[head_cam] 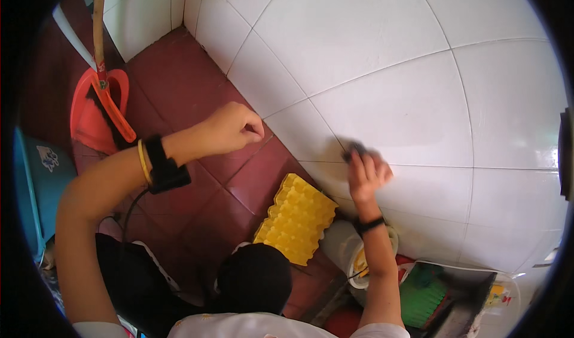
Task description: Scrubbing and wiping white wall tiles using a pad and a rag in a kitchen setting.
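My right hand (368,172) is against the white tiled wall (394,114), its fingers closed on a small dark scrubbing pad (357,149) pressed to the tiles; hand and pad are blurred. Over the red tiled floor (179,91), my left hand (237,129) hangs near the foot of the wall, fingers curled in a loose fist, and nothing shows in it. A yellow egg tray (298,219) leans on the floor below and between the hands. Black bands are around both wrists.
A red dustpan (92,123) and a broom (112,107) stand at the left, beside a blue bin (51,181). Under my right forearm are pale plastic containers (343,244). A green item with a ridged edge (421,295) lies in a tray-like holder at the lower right.
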A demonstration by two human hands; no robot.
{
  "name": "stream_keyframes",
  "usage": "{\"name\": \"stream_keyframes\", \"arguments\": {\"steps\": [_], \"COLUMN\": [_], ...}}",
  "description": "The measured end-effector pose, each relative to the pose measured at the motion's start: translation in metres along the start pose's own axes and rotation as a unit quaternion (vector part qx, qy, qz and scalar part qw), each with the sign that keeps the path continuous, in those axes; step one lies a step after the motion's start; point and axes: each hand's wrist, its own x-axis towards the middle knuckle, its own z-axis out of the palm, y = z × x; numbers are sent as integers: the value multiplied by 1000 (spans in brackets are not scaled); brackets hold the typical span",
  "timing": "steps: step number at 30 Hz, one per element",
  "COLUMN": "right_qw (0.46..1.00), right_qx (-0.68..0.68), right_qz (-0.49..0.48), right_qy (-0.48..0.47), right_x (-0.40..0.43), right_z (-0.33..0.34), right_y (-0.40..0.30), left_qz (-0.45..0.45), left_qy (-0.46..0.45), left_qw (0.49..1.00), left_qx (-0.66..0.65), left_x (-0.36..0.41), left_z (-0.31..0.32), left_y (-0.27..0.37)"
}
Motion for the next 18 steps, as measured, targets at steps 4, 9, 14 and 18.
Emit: {"name": "stream_keyframes", "arguments": {"steps": [4, 9, 14, 18], "right_qw": [996, 999, 999, 999], "right_qx": [78, 11, -28, 48], "right_qz": [-45, -23, -5, -6], "right_qy": [8, 39, 37, 25], "right_x": [92, 33, -4, 84], "right_z": [81, 40, 8, 65], "right_y": [-65, -32, -7, -58], "left_qz": [-28, 9, -40, -33], "left_qy": [28, 18, -10, -37], "left_qw": [996, 998, 996, 994], "left_qx": [-76, -57, -75, -94], "left_x": [-7, -22, -14, 2], "left_z": [11, -7, -14, 5], "left_y": [-12, -13, -10, 13]}}
